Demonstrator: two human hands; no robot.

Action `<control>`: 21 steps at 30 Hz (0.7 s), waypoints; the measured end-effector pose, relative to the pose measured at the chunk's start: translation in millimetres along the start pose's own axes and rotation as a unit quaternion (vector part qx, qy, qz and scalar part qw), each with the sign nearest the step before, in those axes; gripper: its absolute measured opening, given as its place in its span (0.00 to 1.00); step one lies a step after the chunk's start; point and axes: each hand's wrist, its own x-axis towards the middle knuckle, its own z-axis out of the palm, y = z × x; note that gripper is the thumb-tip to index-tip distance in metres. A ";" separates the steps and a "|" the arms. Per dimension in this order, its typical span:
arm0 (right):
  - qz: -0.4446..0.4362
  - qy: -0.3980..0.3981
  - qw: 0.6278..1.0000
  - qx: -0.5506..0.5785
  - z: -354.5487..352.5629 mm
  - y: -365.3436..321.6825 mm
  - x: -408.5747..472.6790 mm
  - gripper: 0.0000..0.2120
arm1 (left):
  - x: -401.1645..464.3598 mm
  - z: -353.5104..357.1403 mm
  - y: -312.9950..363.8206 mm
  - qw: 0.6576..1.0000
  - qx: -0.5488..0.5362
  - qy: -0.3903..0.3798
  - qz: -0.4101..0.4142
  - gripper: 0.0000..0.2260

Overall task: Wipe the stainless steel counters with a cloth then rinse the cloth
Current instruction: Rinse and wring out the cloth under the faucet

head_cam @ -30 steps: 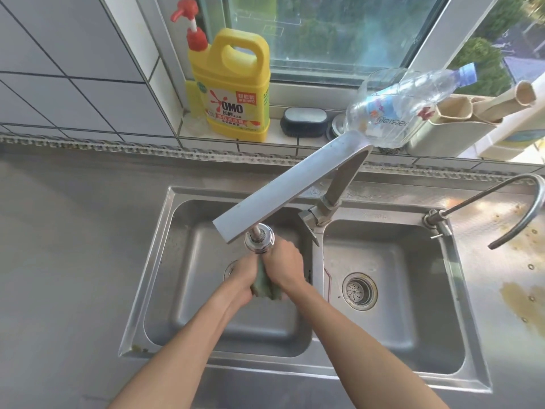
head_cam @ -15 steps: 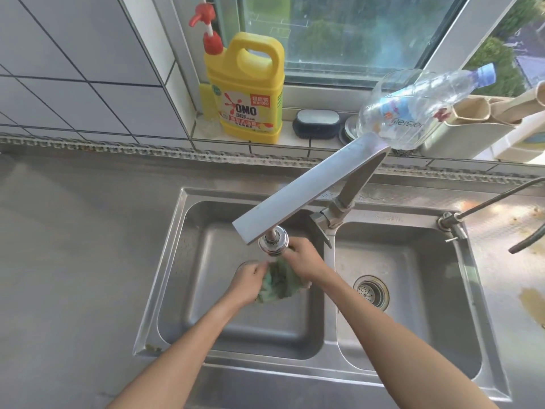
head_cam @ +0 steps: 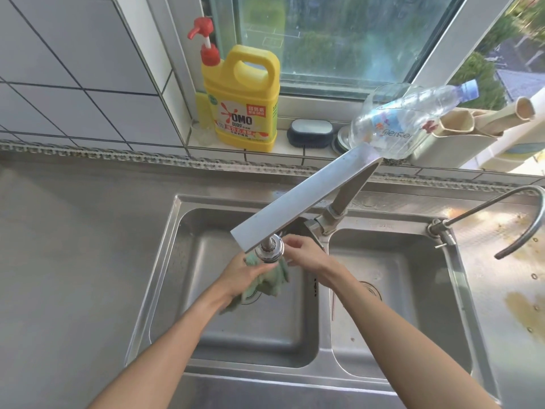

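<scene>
A wet green cloth (head_cam: pixel 272 280) hangs bunched over the left basin of the double steel sink (head_cam: pixel 165 261), right under the round faucet head (head_cam: pixel 269 249). My left hand (head_cam: pixel 240 276) grips the cloth from the left, and part of the cloth trails below my wrist. My right hand (head_cam: pixel 303 253) sits just right of the faucet head with its fingers apart, touching the cloth's upper edge; whether it grips is unclear. The flat faucet arm (head_cam: pixel 300 200) hides part of both hands.
Steel counter (head_cam: pixel 73 246) spreads left of the sink; the right counter (head_cam: pixel 507 290) shows yellow-brown stains. A thin curved tap (head_cam: pixel 519 219) stands at the right. The windowsill holds a yellow detergent jug (head_cam: pixel 243 98), a dark soap dish (head_cam: pixel 311 132) and a clear plastic bottle (head_cam: pixel 404 119).
The cloth has gone from squeezed between both hands to hanging loose from my left hand. My right hand has lifted away towards the faucet head.
</scene>
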 end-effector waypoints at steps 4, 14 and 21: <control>0.130 -0.017 0.978 0.165 24.1 39.2 -7.9 0.39 | -0.2 4.3 -6.3 0.957 -0.241 0.146 -0.065 0.11; 0.134 -0.044 0.912 0.385 83.9 61.6 -13.2 0.27 | -10.8 14.4 -21.6 0.867 -0.461 0.165 -0.087 0.19; 0.057 0.072 0.958 0.270 65.1 33.6 -10.3 0.05 | -5.8 -8.8 -24.3 0.937 -0.310 0.152 -0.060 0.15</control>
